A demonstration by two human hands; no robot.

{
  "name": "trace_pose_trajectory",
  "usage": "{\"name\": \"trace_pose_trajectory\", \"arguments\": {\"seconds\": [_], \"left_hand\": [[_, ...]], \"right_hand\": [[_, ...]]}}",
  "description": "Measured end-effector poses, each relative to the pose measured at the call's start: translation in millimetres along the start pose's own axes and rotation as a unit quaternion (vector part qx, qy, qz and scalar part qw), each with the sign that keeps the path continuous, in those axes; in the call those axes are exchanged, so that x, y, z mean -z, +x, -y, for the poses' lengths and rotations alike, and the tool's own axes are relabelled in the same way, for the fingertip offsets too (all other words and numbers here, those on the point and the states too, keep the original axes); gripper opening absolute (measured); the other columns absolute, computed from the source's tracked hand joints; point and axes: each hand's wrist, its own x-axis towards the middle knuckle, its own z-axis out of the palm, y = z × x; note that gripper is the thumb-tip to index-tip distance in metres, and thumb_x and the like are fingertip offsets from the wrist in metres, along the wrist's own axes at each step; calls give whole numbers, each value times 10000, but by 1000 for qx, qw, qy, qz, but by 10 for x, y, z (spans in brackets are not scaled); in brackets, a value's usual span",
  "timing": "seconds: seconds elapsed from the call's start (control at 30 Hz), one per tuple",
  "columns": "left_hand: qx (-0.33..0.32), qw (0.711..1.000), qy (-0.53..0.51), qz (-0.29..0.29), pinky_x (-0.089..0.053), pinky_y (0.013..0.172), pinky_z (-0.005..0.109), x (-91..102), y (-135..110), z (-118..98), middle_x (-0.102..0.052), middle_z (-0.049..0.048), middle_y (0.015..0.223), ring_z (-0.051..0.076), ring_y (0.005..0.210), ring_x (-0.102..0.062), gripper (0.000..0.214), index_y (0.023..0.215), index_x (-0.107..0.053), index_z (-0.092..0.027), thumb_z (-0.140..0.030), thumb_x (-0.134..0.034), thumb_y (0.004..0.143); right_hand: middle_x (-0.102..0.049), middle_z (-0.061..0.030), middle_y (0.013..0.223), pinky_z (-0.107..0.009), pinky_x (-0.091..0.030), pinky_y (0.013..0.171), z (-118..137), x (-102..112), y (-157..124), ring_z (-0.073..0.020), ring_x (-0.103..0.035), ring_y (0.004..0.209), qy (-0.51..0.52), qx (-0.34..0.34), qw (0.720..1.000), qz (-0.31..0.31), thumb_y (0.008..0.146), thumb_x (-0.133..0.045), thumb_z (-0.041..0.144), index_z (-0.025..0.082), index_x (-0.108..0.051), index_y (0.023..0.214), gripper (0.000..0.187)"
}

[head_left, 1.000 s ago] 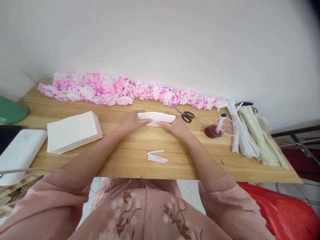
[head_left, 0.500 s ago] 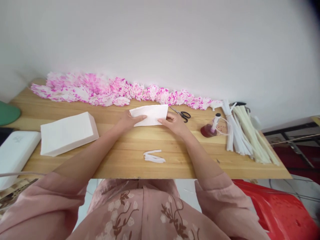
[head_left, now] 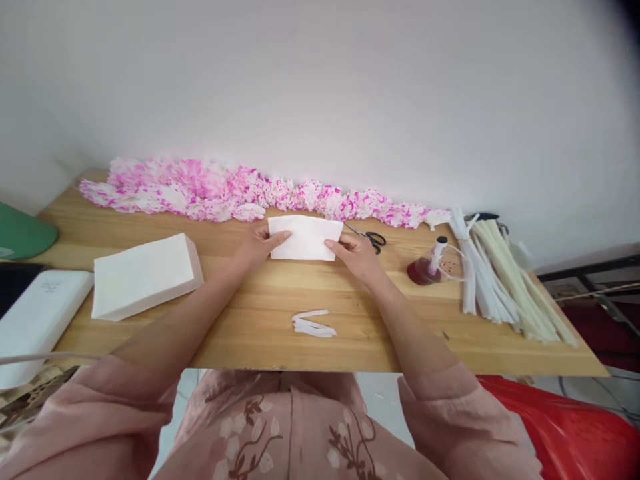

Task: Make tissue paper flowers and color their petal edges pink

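Between my hands is a white rectangle of folded tissue paper (head_left: 306, 237), held up over the middle of the wooden table. My left hand (head_left: 261, 244) grips its left edge, thumb on the near face and fingers behind. At the right edge my right hand (head_left: 356, 253) pinches it the same way. Behind my right hand lie black-handled scissors (head_left: 375, 240), partly hidden. Several short white strips (head_left: 314, 325) lie on the table nearer to me. To the left sits a thick stack of white tissue paper (head_left: 146, 275).
Pink-and-white crumpled paper flowers (head_left: 195, 187) line the wall. On the right stand a bottle of dark red liquid (head_left: 424, 270) and bundles of white pipe cleaners (head_left: 483, 280) and cream pipe cleaners (head_left: 515, 280). A white power bank (head_left: 47, 323) and a green object (head_left: 25, 232) are at left.
The tissue paper has turned to lie more level and square between my hands, both still gripping it. The whole view has shifted slightly, with the table sitting a little lower.
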Motion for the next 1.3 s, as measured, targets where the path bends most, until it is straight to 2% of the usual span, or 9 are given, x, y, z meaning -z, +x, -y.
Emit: {"name": "trace_pose_trajectory", "arguments": {"seconds": [0.23,0.4,0.5,0.7,0.87,1.0,1.13,1.23,1.3], "left_hand": [[-57,995,77,13,-541,822,334,60,18,-1,-777,92,1017,241,930,-681,602,927,-780,-135,-652,-822,622],[-67,990,120,41,-493,708,282,119,56,61,-751,75,891,192,807,-641,577,904,-762,-132,-620,-838,607],[-68,987,136,45,-462,666,270,120,65,84,-731,56,846,177,762,-614,564,917,-751,-137,-626,-808,642],[-49,990,124,47,-471,680,280,90,69,100,-731,60,846,190,771,-624,604,891,-723,-128,-668,-794,630],[-57,992,107,38,-506,762,300,82,66,62,-745,86,981,214,886,-655,679,1104,-705,-114,-609,-814,652],[-63,993,93,31,-514,772,308,78,72,36,-739,72,968,211,885,-660,724,1181,-669,-133,-590,-822,641],[-69,992,107,16,-507,788,326,82,59,40,-737,69,931,221,880,-653,566,1033,-699,-143,-580,-783,684],[-82,988,132,-11,-497,799,336,98,51,58,-725,64,873,219,857,-642,429,861,-708,-143,-555,-732,743],[-100,986,130,-20,-495,796,328,111,61,79,-721,56,865,211,854,-636,392,840,-712,-147,-530,-719,757]], "right_hand": [[-657,-26,751,-310,-423,682,-43,95,9,-174,-557,716,-19,49,998,18,828,-677,517,203,-687,691,343],[-770,-59,1012,-324,-490,747,-114,63,14,-204,-652,830,-24,28,998,53,788,-735,464,223,-774,1001,323],[-772,-54,1091,-317,-495,753,-109,42,18,-196,-662,844,-20,20,998,51,775,-747,444,240,-776,1057,350],[-766,-43,1021,-301,-475,718,-86,48,22,-178,-642,801,-21,39,999,31,792,-729,430,230,-779,1040,323],[-709,-26,808,-300,-445,664,-148,40,35,-172,-591,719,-50,44,998,-3,818,-701,453,211,-768,919,270],[-714,-26,850,-293,-436,643,-162,35,38,-165,-581,711,-46,47,998,-5,823,-699,462,216,-756,912,267],[-699,-12,853,-284,-420,644,-141,40,31,-157,-568,713,-36,56,998,-3,829,-695,453,224,-746,967,272],[-620,7,722,-283,-384,631,-144,40,33,-143,-525,664,-47,56,997,-16,838,-673,458,203,-686,761,266],[-570,16,667,-284,-362,622,-153,38,37,-137,-495,641,-57,53,997,-27,841,-660,462,201,-609,654,325]]}}
